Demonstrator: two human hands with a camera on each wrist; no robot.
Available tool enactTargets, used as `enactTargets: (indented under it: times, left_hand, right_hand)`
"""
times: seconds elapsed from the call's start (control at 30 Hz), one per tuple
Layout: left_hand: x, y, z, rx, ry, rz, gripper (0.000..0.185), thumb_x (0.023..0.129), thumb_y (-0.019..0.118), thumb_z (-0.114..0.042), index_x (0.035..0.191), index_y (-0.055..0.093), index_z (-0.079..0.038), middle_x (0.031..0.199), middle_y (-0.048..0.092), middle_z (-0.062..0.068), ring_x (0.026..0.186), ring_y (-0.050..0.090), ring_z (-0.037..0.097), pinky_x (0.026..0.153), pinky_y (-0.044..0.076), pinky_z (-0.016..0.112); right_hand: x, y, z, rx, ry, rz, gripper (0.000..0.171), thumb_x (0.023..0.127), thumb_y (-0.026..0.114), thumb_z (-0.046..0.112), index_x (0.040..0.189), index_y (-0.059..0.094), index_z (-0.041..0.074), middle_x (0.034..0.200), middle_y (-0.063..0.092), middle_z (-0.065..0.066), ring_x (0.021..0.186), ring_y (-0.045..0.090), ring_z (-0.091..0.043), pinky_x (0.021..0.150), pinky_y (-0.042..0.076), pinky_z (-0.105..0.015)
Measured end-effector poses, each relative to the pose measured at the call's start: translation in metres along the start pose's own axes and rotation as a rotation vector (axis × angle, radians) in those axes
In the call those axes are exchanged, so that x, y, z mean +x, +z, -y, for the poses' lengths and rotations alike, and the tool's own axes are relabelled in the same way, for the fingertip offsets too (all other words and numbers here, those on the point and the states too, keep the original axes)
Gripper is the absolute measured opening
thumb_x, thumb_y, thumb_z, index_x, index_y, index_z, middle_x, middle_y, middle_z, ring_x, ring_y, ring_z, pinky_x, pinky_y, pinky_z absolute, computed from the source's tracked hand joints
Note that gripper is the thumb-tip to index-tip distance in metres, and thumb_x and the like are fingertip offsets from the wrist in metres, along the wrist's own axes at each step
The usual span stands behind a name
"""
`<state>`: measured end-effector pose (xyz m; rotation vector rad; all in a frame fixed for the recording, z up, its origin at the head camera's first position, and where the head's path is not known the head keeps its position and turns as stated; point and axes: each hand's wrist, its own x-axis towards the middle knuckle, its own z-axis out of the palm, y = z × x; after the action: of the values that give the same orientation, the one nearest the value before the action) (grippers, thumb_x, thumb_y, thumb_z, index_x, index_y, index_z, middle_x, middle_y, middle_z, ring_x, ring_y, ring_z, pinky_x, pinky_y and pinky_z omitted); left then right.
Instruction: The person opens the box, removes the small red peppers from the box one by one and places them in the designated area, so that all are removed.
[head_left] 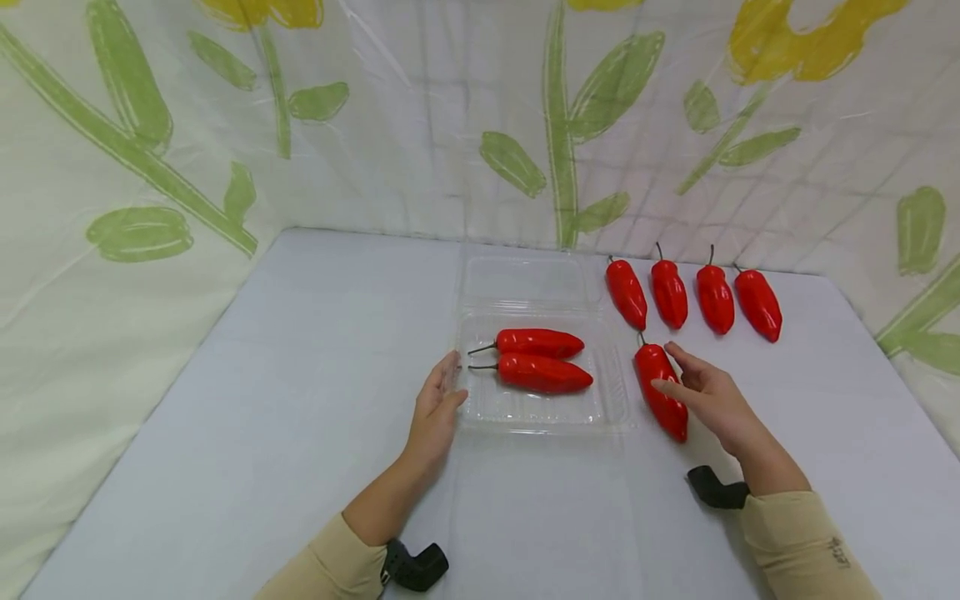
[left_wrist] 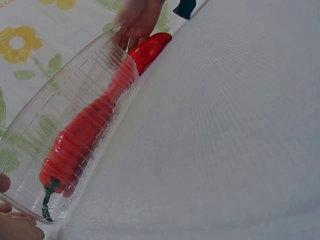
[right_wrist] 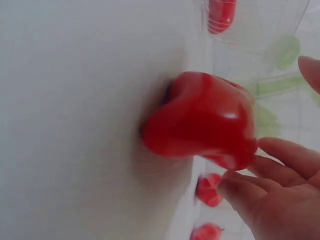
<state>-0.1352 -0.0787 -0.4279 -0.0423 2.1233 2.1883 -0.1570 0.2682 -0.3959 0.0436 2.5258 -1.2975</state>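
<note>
Seven red peppers show from the head camera: two lie side by side in the clear tray (head_left: 480,408), stems pointing left, four stand in a row (head_left: 693,296) at the far right of the white worktop (head_left: 262,400), and one loose pepper (head_left: 660,390) lies just right of the tray. The right hand (head_left: 708,393) reaches over this loose pepper, fingers relaxed and touching its side, not curled round it. The left hand (head_left: 437,408) rests flat against the tray's left edge, fingers straight. Small writing on the right sleeve (head_left: 836,552) is too small to read. A flower-printed sheet (head_left: 135,167) walls the worktop behind and on the left.

One pepper (left_wrist: 75,145) fills the left wrist view, seen through the tray's ribbed wall (left_wrist: 30,170); fingertips (left_wrist: 17,225) touch the tray's corner, and the loose pepper lies beyond with the right hand on it.

One blunt pepper end looms in the right wrist view, the fingers (right_wrist: 280,165) loosely spread, touching it.
</note>
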Motion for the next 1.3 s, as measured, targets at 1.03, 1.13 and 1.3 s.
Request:
enactTargets:
  times: [1.03, 1.13, 1.3]
  left_hand:
    - [-0.001, -0.002, 0.004, -0.009, 0.01, 0.008, 0.054, 0.093, 0.034, 0.0, 0.145, 0.024, -0.002, 0.155, 0.023, 0.009, 0.145, 0.016, 0.022, 0.118, 0.015, 0.041]
    - [-0.001, -0.001, 0.003, -0.015, 0.007, 0.006, 0.054, 0.092, 0.034, 0.0, 0.145, 0.024, -0.003, 0.155, 0.023, 0.009, 0.145, 0.016, 0.022, 0.118, 0.015, 0.041]
    - [0.0, 0.001, 0.002, -0.011, -0.005, 0.002, 0.054, 0.093, 0.035, -0.001, 0.145, 0.025, -0.004, 0.155, 0.024, 0.008, 0.145, 0.016, 0.02, 0.118, 0.015, 0.04]
  right_hand:
    - [0.03, 0.009, 0.085, -0.27, -0.299, 0.155, 0.063, 0.082, 0.068, 0.033, 0.138, 0.046, 0.014, 0.142, 0.045, -0.013, 0.135, 0.033, -0.04, 0.098, 0.042, -0.056]
    - [0.035, 0.014, 0.091, -0.289, -0.292, 0.173, 0.063, 0.081, 0.069, 0.033, 0.137, 0.047, 0.015, 0.142, 0.045, -0.013, 0.134, 0.034, -0.04, 0.096, 0.044, -0.056]
    - [0.042, 0.025, 0.097, -0.29, -0.281, 0.236, 0.065, 0.079, 0.07, 0.035, 0.136, 0.047, 0.015, 0.141, 0.046, -0.012, 0.133, 0.035, -0.038, 0.098, 0.044, -0.055]
